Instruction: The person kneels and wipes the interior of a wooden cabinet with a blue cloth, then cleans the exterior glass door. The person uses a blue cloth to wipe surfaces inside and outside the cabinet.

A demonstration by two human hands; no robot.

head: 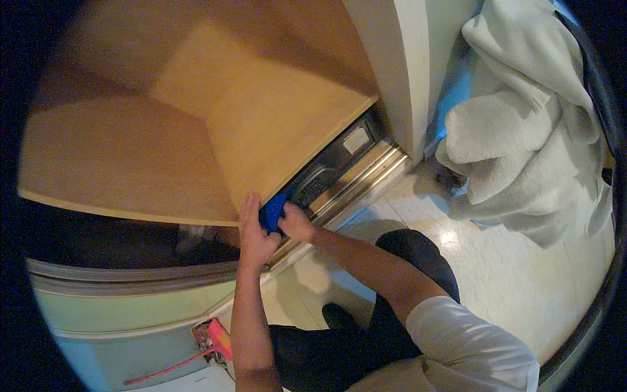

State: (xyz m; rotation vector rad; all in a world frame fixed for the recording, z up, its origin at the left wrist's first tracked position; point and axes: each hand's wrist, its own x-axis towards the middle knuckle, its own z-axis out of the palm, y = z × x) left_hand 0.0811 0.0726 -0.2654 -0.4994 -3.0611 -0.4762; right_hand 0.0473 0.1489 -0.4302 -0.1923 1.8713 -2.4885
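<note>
A large tan panelled surface [264, 108], whose edges meet in a corner, fills the upper left. My left hand [256, 235] rests at that lower corner with its fingers against the edge. Just right of it, my right hand [296, 223] is closed on a blue item [273, 211] that sits partly under the tan edge; its kind is unclear. Beside the blue item lies a black case or device [325, 171] with a pale label, below the tan edge. Metal sliding-door tracks [370, 179] run along the floor by my right hand.
White towels or blankets [514, 132] are heaped at the right. A pale door frame [419, 78] stands between them and the tan surface. A pink-handled brush or broom [218, 338] lies at the lower left. Light flooring [504, 274] extends around my dark-clothed legs.
</note>
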